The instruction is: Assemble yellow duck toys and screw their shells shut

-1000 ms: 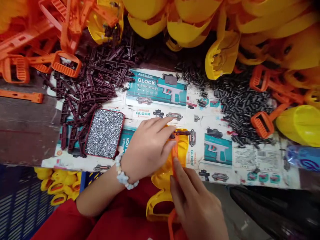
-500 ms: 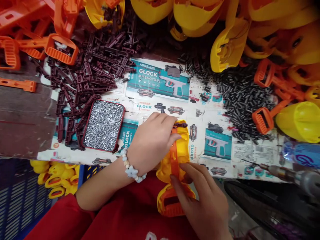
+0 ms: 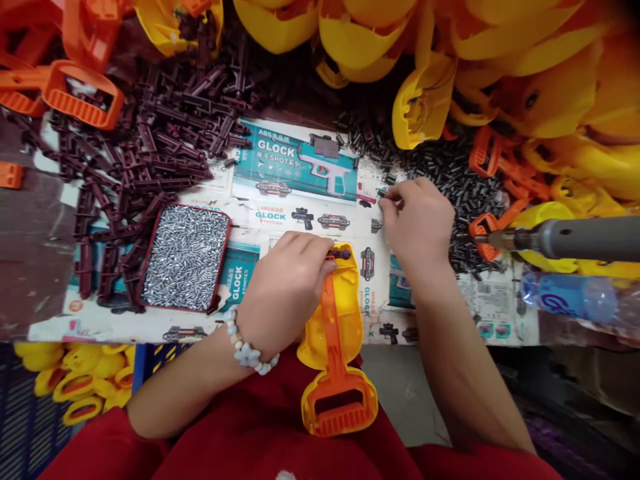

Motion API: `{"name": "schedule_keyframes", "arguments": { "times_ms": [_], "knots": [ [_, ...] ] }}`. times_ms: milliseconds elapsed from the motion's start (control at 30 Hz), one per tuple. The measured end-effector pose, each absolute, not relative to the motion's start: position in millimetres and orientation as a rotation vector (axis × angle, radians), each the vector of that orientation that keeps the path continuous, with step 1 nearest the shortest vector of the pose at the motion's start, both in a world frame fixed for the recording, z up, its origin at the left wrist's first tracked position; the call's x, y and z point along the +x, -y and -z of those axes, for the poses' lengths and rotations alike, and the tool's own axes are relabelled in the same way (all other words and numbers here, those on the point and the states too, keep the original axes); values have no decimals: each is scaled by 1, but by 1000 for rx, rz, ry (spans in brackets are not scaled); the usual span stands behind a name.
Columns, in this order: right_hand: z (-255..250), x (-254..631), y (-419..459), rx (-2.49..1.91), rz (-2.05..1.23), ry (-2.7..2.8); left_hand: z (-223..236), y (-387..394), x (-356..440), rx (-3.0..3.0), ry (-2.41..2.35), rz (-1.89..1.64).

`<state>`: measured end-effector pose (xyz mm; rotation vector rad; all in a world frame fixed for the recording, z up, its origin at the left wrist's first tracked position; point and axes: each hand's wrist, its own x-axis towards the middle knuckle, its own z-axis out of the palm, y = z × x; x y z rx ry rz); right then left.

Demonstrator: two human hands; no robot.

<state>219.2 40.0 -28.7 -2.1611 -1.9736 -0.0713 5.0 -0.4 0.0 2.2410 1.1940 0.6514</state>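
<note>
My left hand [image 3: 285, 293], with a beaded bracelet at its wrist, grips the upper left side of a yellow plastic shell half [image 3: 351, 320]. In the shell lies an orange handle piece [image 3: 331, 320], its ridged grip loop at the lower end. A small dark maroon part [image 3: 341, 253] sits across the shell's top, beside my left fingertips. Out to the right, my right hand [image 3: 420, 227] hovers above the cardboard with thumb and fingers pinched together. Whatever the pinch may hold is too small to name. Close behind that hand spreads a pile of small black cylinders [image 3: 463, 163].
A red-rimmed tray [image 3: 226, 250] of small silver screws stands left, beside heaped maroon plastic parts [image 3: 170, 143]. Yellow shells [image 3: 370, 40] crowd the far side. A power screwdriver [image 3: 580, 239] juts in from the right above a plastic bottle [image 3: 570, 295]. Yellow pieces [image 3: 85, 380] fill a blue basket lower left.
My right hand has left the orange handle piece and moved up and right to the black cylinders. My left hand keeps its hold on the shell. The view has shifted slightly right.
</note>
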Motion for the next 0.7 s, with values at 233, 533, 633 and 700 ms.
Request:
{"name": "schedule_keyframes", "arguments": {
  "times_ms": [233,533,633,700],
  "knots": [
    [-3,215,-14,-1715,-241,2144,-8,2,-7,2136,-982,-536],
    [-36,153,82,-1493,-639,2133,-6,6,-6,2127,-1145,-507],
    [-26,151,84,-1538,-533,2148,-5,9,-7,2149,-1167,-535],
    [-24,150,83,-1544,-472,2167,-4,11,-7,2151,-1181,-544]
  ]
}}
